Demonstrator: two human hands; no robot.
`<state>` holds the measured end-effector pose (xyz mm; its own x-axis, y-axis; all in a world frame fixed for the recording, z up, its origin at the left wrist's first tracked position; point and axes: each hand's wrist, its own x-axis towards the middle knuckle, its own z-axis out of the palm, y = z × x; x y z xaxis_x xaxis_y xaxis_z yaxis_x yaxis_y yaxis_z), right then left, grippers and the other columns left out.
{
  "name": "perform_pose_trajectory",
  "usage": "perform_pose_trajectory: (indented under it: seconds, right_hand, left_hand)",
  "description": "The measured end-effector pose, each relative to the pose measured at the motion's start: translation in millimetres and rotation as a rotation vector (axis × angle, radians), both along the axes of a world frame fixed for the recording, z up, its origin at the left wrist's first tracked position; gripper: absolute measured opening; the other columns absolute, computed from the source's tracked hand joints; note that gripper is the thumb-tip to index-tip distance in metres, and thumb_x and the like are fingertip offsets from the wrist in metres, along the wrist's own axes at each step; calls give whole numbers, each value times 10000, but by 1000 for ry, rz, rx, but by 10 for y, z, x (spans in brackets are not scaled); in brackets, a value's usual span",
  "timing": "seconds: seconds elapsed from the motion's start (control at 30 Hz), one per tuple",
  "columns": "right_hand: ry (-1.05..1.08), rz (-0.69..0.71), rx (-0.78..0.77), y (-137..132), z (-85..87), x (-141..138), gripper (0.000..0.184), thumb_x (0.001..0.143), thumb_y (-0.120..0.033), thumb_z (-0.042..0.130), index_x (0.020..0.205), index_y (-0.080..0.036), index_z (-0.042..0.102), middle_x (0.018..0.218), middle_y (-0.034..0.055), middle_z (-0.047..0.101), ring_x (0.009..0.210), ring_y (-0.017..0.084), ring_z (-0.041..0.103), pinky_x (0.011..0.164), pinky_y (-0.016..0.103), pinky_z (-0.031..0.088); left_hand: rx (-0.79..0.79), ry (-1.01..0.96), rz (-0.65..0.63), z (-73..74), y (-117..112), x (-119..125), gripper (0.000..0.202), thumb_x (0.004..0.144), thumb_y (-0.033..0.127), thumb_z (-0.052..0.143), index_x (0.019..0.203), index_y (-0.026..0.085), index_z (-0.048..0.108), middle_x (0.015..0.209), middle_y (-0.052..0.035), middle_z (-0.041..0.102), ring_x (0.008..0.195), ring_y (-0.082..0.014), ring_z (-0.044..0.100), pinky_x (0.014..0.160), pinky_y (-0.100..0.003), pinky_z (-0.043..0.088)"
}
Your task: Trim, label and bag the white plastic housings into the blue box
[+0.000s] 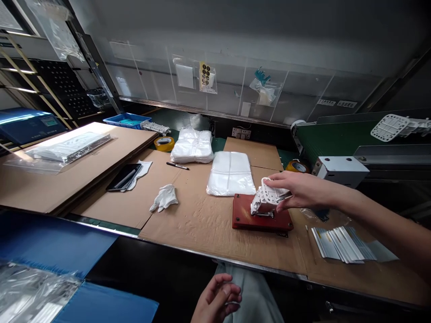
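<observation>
My right hand [298, 188] is closed around the side of a white perforated plastic part [266, 197]. That part stands on a red block [244, 217] with dark screws at its corners, on the cardboard-covered bench. Something thin and metallic shows by the fingertips, too small to make out. In front of the bench edge, over my lap, my left hand [218, 298] hangs with loosely bent fingers apart and nothing in it. A fan of thin silvery strips [340, 244] lies under my right forearm.
Packs of white bags [230, 172] lie behind the red block. A white glove [164, 197], a pen [178, 166] and a phone [124, 177] rest to the left. At right runs a green conveyor [343, 139] carrying another white part [389, 128]. A blue box [117, 296] stands lower left.
</observation>
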<state>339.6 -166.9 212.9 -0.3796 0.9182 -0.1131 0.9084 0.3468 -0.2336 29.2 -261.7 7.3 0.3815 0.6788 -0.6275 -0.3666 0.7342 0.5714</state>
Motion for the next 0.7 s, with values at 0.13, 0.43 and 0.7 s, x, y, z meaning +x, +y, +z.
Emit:
perform_pose_trajectory:
  seconds: [0.13, 0.43, 0.7]
  right_hand:
    - [-4, 2, -8, 18, 41, -34, 592, 736, -518, 795, 1256, -263, 676, 1219, 105, 693, 1099, 348, 640, 883, 416, 518]
    - [320, 163, 415, -553, 67, -462, 827, 821, -373, 776, 1529, -205, 383, 1464, 165, 517, 1362, 321, 462, 1126, 465, 398]
    - [534, 77, 157, -811, -695, -689, 300, 923, -320, 668, 1205, -219, 674, 1202, 109, 698, 1141, 237, 636, 971, 360, 528]
  left_hand:
    - [33, -54, -38, -12, -92, 45, 406, 626, 376, 899, 884, 147, 685, 777, -91, 724, 701, -204, 663, 687, -315, 463]
    - [-49, -597, -47, 314, 21, 157, 546, 817, 517, 708, 1174, 105, 677, 1225, -228, 690, 1165, -347, 646, 1000, -463, 460]
    - [-169, -682, 157, 404, 92, -163, 426, 898, 395, 631, 1189, 91, 692, 1122, -170, 757, 1210, -364, 631, 1128, -512, 373]
